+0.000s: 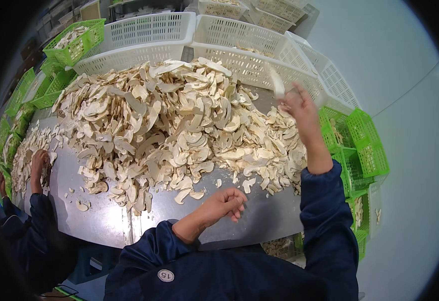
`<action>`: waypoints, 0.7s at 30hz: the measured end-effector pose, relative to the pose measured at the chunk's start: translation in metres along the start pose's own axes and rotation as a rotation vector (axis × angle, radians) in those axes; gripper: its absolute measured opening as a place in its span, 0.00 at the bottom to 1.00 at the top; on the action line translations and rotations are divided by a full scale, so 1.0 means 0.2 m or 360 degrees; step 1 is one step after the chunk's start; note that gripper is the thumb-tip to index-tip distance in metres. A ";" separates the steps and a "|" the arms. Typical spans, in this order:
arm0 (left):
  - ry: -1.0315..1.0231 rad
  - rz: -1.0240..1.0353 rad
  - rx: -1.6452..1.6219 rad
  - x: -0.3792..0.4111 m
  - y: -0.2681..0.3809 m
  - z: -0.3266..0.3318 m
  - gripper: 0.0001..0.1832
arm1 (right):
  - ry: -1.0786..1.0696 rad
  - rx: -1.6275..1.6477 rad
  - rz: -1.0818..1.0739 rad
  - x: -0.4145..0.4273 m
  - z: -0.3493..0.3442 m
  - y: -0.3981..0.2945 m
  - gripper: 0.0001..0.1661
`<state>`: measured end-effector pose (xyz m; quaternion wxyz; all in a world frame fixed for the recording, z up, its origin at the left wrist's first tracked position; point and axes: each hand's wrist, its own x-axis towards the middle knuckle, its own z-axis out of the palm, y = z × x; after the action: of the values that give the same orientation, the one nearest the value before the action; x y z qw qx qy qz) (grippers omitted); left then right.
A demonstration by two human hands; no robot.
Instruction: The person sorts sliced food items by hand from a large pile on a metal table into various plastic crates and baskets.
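A large heap of dried mushroom slices (189, 124) lies across a metal table (242, 225). My right hand (298, 103) is raised over the heap's right end, beside a white plastic basket (249, 64), and is blurred. Its fingers hold a long pale mushroom slice (277, 83). My left hand (227, 203) hovers over the bare metal near the table's front edge, with its fingers loosely curled and nothing visible in them. Small broken pieces and a few single slices (182, 195) lie between that hand and the heap.
White baskets (148, 28) line the table's far side. Green plastic baskets stand at the right (366, 143) and left (71, 41), some holding slices. At the far left, a co-worker's hands (39, 161) are at a smaller pile of slices (25, 158). A blue stool (91, 265) stands below the table.
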<state>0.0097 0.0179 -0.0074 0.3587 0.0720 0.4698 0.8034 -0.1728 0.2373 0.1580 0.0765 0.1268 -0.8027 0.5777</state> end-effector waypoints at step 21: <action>-0.0068 -0.0089 -0.0055 -0.02 0.04 0.01 0.15 | -0.0381 -0.1194 -0.0503 -0.51 0.31 0.41 0.15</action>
<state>0.0088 0.0143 0.0002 0.3921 0.0699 0.4498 0.7994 -0.0973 0.2148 0.0361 0.1111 0.2778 -0.9313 0.2078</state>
